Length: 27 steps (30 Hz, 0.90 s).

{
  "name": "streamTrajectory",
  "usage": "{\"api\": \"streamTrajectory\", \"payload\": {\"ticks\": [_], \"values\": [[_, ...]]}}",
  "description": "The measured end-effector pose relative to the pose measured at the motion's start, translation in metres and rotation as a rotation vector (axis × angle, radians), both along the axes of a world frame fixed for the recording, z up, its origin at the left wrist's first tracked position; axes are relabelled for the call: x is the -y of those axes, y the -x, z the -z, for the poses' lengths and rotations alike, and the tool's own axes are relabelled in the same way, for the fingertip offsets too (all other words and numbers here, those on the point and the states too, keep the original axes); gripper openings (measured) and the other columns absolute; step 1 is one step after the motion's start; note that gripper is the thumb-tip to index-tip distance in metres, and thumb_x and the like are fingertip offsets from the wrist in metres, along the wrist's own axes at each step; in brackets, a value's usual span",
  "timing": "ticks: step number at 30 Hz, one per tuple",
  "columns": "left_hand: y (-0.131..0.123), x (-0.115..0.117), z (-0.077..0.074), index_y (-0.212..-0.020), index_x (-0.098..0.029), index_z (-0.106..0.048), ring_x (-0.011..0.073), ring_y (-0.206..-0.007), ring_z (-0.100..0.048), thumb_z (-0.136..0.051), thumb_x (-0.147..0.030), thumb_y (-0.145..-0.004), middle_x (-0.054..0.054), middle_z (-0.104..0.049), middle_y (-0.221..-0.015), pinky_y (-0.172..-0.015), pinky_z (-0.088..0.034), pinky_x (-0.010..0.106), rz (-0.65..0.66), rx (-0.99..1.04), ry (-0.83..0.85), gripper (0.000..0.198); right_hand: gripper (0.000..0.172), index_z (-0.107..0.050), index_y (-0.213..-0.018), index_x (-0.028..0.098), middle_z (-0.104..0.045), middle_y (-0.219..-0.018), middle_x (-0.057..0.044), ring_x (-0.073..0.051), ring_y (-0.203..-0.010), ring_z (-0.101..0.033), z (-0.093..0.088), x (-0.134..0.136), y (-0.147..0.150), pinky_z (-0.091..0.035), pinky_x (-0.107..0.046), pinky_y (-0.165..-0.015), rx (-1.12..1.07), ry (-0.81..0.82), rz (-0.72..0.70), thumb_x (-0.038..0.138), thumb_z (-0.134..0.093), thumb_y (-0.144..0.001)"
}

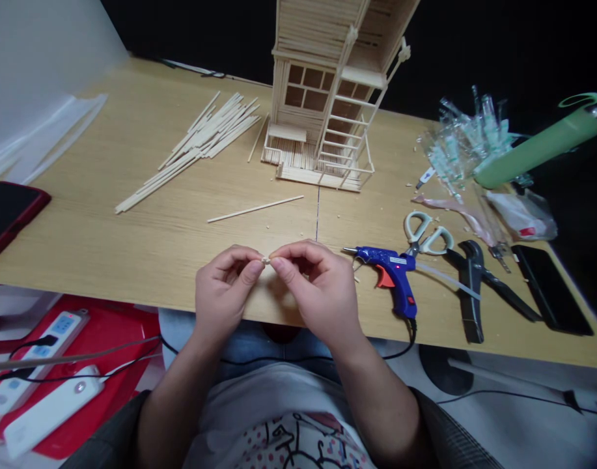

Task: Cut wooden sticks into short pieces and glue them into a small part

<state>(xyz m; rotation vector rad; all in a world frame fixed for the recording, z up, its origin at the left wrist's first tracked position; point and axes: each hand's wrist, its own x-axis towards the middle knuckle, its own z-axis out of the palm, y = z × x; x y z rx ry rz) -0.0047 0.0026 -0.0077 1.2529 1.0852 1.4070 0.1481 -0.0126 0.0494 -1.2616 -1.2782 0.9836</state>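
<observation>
We pinch a tiny pale wooden bit (265,260) between the closed fingertips of our left hand (224,290) and our right hand (318,286), above the table edge, just left of the blue plastic hot-glue gun (394,277). White-handled scissors (425,236) lie just behind that gun.

left hand (226,281) + right hand (310,279) pinch wood bit (265,260) | glue gun (393,275) beside
</observation>
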Motion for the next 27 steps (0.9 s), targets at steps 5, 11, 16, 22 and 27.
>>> {"api": "streamTrajectory", "payload": {"ticks": [5,11,16,22,27], "values": [[0.0000,-0.0008,-0.0002,-0.087,-0.022,-0.077,0.0153,-0.080,-0.067,-0.080,-0.036,-0.086,0.003,-0.072,-0.084,-0.075,-0.053,0.026,-0.009,-0.014,-0.012,0.014,0.005,-0.076,-0.085,0.021,-0.072,-0.082,-0.002,-0.014,-0.071,-0.064,0.0014,0.0000,0.0010,-0.052,-0.028,-0.065,-0.005,0.009,0.002,0.024,-0.073,-0.088],[-0.0006,-0.0004,-0.0017,-0.086,-0.022,-0.077,0.0154,-0.080,-0.067,-0.079,-0.035,-0.087,0.003,-0.072,-0.084,-0.074,-0.053,0.026,-0.011,-0.023,-0.025,0.013,0.006,-0.076,-0.085,0.021,-0.073,-0.082,-0.002,-0.015,-0.071,-0.064,0.0031,-0.0005,0.0016,-0.053,-0.028,-0.066,-0.005,0.014,0.013,0.025,-0.073,-0.087],[0.0000,-0.0002,-0.0013,-0.088,-0.022,-0.076,0.0151,-0.080,-0.066,-0.078,-0.033,-0.088,0.003,-0.072,-0.085,-0.075,-0.053,0.026,0.000,-0.023,-0.032,0.011,0.006,-0.076,-0.086,0.020,-0.073,-0.082,-0.003,-0.014,-0.071,-0.064,0.0033,-0.0002,0.0022,-0.053,-0.028,-0.065,-0.010,0.007,0.014,0.024,-0.073,-0.088],[-0.0004,-0.0007,-0.0032,-0.086,-0.021,-0.076,0.0158,-0.079,-0.066,-0.079,-0.035,-0.087,0.003,-0.071,-0.082,-0.073,-0.053,0.027,-0.012,-0.045,-0.032,0.014,0.005,-0.076,-0.086,0.020,-0.073,-0.082,-0.002,-0.014,-0.071,-0.065,0.0035,-0.0006,0.0033,-0.054,-0.028,-0.065,-0.003,0.006,0.027,0.024,-0.073,-0.088],[-0.0008,0.0000,-0.0022,-0.087,-0.023,-0.076,0.0160,-0.079,-0.066,-0.078,-0.033,-0.087,0.003,-0.071,-0.084,-0.073,-0.053,0.027,-0.005,-0.028,-0.020,0.011,0.005,-0.075,-0.085,0.021,-0.073,-0.082,-0.002,-0.015,-0.072,-0.066,0.0049,-0.0004,0.0038,-0.054,-0.028,-0.066,-0.012,0.009,0.028,0.025,-0.072,-0.087]]}}
